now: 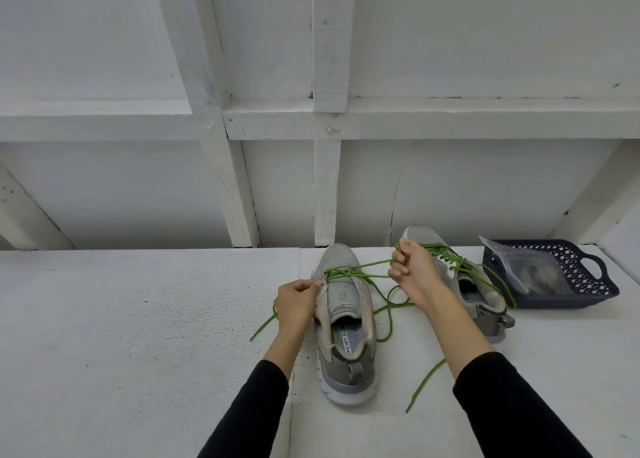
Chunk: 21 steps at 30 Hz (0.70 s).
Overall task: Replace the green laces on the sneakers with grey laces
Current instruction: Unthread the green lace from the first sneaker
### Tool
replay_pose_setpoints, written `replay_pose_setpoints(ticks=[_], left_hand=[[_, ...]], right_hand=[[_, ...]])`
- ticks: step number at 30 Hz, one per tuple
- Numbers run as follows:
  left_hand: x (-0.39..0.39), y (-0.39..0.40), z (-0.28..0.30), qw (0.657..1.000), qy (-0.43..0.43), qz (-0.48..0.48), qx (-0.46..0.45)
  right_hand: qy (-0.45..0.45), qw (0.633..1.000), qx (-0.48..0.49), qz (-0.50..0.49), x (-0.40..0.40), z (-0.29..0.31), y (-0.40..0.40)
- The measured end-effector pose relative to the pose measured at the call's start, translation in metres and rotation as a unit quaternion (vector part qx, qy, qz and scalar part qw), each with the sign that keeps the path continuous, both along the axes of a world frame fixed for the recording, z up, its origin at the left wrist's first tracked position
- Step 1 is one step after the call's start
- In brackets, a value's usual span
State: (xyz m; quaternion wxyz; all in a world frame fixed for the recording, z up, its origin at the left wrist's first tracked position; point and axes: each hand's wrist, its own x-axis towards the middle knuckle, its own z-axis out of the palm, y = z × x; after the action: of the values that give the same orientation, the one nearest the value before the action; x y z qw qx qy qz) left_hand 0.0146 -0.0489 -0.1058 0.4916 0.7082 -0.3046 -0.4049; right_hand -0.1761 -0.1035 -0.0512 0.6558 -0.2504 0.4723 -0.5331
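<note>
Two grey sneakers stand on the white table, toes pointing away from me. The near sneaker (346, 322) has its green lace (367, 276) still threaded only near the toe, with loose ends trailing left and right. My left hand (298, 301) grips the left eyelet edge of this sneaker. My right hand (410, 267) is raised to the right and pinches a strand of the green lace pulled out from the shoe. The far sneaker (464, 281) behind my right hand is fully laced in green. A clear bag (519, 270), contents unclear, lies in the basket.
A dark blue plastic basket (581, 270) with a handle sits at the right edge of the table. A white wooden wall with beams rises right behind the table. A loose green lace end (426, 385) lies by my right forearm.
</note>
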Motion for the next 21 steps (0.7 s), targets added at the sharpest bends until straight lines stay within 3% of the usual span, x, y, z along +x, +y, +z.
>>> replay_pose_setpoints(ticks=[2,6,10,12,15,21], left_hand=[[0.000,0.000,0.001,1.000,0.001,-0.001,-0.003],[-0.001,0.000,0.002,1.000,-0.007,-0.003,0.000],[-0.001,0.001,0.002,1.000,-0.004,-0.007,0.003],[-0.001,0.001,0.003,1.000,-0.004,-0.006,0.003],[-0.001,0.001,0.003,1.000,-0.008,-0.005,-0.002],[-0.002,0.003,0.005,1.000,-0.011,-0.012,-0.002]], right_hand=[[0.148,0.989,0.017,0.020,-0.003,-0.011,0.000],[0.394,0.916,-0.001,0.080,0.003,-0.023,0.006],[0.593,0.800,-0.079,0.048,0.018,-0.012,0.011],[0.634,0.761,-0.127,0.043,0.030,0.000,0.014],[0.636,0.734,-0.211,0.114,0.049,0.011,0.016],[0.720,0.632,-0.192,0.215,0.064,-0.007,0.021]])
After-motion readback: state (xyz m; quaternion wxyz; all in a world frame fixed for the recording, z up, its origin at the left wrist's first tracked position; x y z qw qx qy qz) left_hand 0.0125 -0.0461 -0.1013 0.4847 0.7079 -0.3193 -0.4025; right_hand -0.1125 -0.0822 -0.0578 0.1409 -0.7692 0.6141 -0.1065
